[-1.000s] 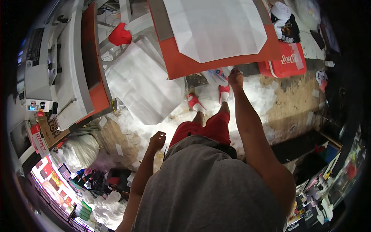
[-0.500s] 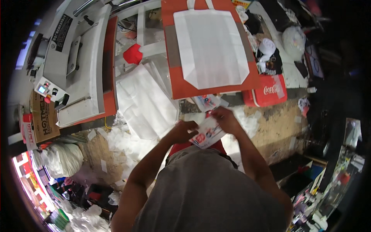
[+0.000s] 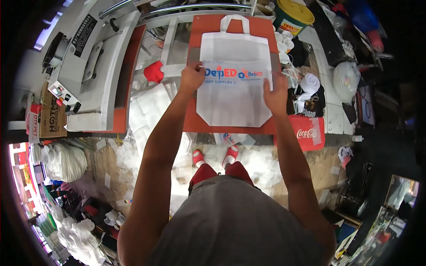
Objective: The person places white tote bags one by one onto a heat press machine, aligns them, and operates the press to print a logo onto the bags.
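Red board (image 3: 260, 29) partly hidden; left hand (image 3: 192, 77) pinches film (image 3: 234, 76); right hand (image 3: 276, 94) blurred, grip unclear.

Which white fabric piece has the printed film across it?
The white bag on the red board, between your left hand and right hand. Printed film lies across it; the white pieces to its left show none.

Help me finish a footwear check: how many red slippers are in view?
2: the left slipper and the right slipper, both worn, just beyond the red shorts. Others may be hidden.
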Motion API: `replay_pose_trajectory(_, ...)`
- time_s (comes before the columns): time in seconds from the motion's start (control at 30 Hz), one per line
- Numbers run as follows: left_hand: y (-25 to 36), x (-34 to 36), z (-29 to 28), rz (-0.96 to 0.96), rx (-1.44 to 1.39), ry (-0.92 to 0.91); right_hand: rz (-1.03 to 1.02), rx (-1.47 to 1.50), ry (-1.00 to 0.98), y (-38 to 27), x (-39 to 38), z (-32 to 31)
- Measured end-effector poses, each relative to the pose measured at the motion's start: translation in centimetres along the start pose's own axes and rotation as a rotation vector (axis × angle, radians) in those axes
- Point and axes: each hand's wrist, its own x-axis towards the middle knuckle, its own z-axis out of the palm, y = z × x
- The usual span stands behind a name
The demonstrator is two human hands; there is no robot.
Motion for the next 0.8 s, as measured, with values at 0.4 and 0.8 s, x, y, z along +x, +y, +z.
replay_pose_trajectory(0.4,0.2,-6.5,1.7,0.38,0.262,0.145,-0.053,-0.16,-0.339,1.4,-2.8,2.4)
replay_pose_trajectory(0.8,-0.5,-7.9,2.4,0.427,0.427,0.11,-0.074,-0.136,-0.236,1.7,-3.0,2.9)
